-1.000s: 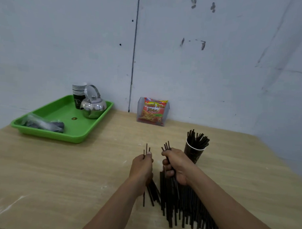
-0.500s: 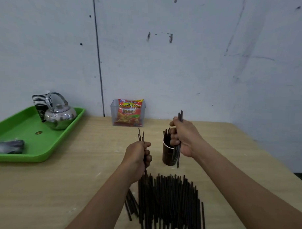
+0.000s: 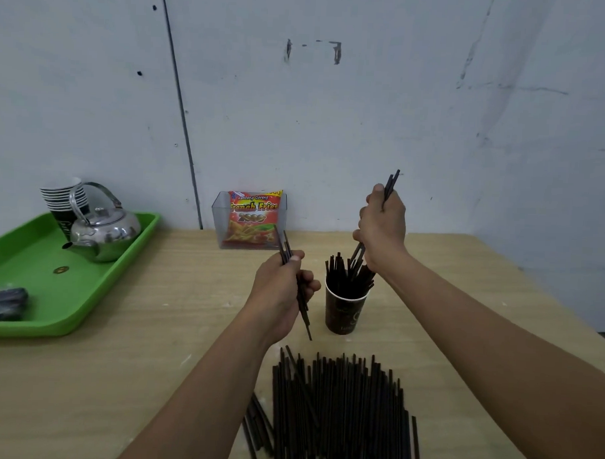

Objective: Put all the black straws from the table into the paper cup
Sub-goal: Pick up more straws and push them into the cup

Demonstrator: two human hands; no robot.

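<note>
The right hand (image 3: 381, 228) clamps a few straws (image 3: 391, 184) over the paper cup (image 3: 344, 313); the left hand (image 3: 280, 290), at its nine o'clock, grips more; the straw pile (image 3: 339, 412) lies at six o'clock.

Black straws (image 3: 339, 412) beside dark brown paper cup (image 3: 344, 313). Left of cup: green tray (image 3: 86, 290), shiny silver kettle (image 3: 105, 232), red-yellow snack packet (image 3: 251, 220). Pale wood-grain table (image 3: 153, 327).

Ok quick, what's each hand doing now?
Left hand: closed, holding a few black straws.
Right hand: closed, holding another straw bunch over the paper cup.
</note>
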